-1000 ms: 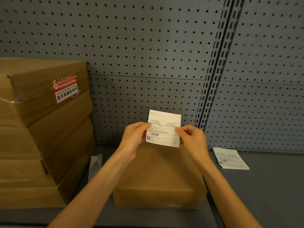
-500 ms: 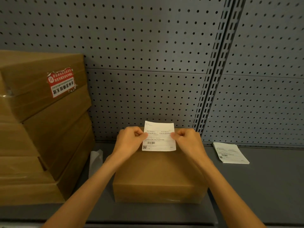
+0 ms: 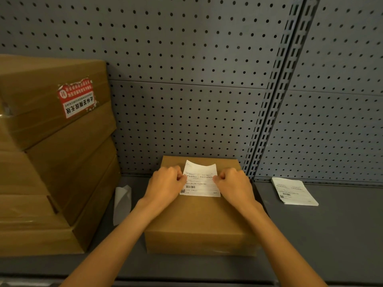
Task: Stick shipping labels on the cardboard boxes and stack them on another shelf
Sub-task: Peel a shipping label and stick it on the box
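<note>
A brown cardboard box (image 3: 196,220) sits on the grey shelf in front of me. A white shipping label (image 3: 200,184) lies on the far part of its top, its lower edge down on the cardboard and its upper edge still curled up. My left hand (image 3: 165,183) pinches the label's left side and my right hand (image 3: 234,183) pinches its right side, both with fingers curled and resting on the box top.
A stack of large cardboard boxes (image 3: 51,162), one with a red and white sticker (image 3: 77,100), fills the left. A pile of spare labels (image 3: 293,192) lies on the shelf (image 3: 321,235) at right. A white backing paper (image 3: 122,201) leans between the boxes. A pegboard wall (image 3: 196,79) stands behind.
Both hands have lowered the label from mid-air down onto the top of the box, and its lower edge now lies on the cardboard.
</note>
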Available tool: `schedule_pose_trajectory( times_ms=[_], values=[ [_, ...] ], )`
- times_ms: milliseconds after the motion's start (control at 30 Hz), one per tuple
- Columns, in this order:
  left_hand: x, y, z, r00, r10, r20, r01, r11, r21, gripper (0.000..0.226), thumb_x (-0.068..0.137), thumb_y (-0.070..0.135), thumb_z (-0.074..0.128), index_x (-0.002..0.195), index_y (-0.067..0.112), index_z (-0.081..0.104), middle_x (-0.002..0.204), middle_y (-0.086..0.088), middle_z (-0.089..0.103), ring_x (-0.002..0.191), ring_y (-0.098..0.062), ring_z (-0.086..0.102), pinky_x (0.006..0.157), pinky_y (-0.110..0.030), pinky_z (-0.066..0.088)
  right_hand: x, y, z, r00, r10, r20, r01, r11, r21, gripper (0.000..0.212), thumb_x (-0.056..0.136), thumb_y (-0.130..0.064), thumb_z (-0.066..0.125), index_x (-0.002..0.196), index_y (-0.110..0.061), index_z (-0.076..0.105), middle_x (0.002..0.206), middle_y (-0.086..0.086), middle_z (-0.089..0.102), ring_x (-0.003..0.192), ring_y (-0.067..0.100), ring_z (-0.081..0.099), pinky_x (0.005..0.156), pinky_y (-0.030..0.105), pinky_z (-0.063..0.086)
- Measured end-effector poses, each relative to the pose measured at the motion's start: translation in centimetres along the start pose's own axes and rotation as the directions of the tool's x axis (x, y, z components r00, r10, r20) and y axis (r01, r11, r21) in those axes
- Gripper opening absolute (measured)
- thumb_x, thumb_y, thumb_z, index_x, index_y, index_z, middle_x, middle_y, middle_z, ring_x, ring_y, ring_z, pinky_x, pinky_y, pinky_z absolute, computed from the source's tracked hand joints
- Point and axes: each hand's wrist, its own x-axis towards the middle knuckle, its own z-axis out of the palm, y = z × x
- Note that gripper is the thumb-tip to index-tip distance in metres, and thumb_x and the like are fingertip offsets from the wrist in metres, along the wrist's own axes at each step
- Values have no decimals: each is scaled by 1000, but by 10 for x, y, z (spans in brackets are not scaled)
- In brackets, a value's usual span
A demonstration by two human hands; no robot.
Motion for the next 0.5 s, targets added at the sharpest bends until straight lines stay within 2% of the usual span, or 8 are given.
schedule_pose_trajectory(
  times_ms=[100,200,300,400,500],
  values=[
    [0,-1,2,1000,10,-4,-10,1000,-3,22,92,28,56,73,16,57,60,9,52,58,-9,53,57,-27,47,-1,-1,2,999,-24,-21,23,999,-31,28,94,-31,51,80,-12,64,78,4,65,71,23,62,63,34,52],
    [0,-3,3,999,15,-34,-14,1000,16,23,91,30,57,75,14,56,67,5,56,62,-12,55,55,-26,44,-3,-2,2,998,-54,-36,52,997,-62,27,94,-30,50,81,-11,64,76,3,64,70,22,61,63,34,51],
    [0,-5,3,997,20,-68,-18,1000,24,26,89,35,59,78,13,55,77,2,58,69,-16,56,60,-31,46,-4,0,4,995,-84,-49,79,992,-99,26,94,-30,50,82,-10,61,77,4,63,70,22,60,62,35,51],
    [-1,-9,3,995,38,-88,-36,999,26,25,88,38,60,88,13,53,90,1,57,82,-18,55,67,-32,47,-4,1,3,992,-95,-82,82,986,-145,28,93,-36,54,97,-9,58,93,7,62,88,26,59,68,36,51],
    [-3,-10,3,989,126,-74,-121,990,71,27,92,35,55,110,15,56,112,0,55,104,-18,51,83,-29,44,-6,3,-3,978,-172,-114,144,964,-225,39,92,-42,55,114,-9,53,115,6,57,107,25,55,80,35,48]
  ],
)
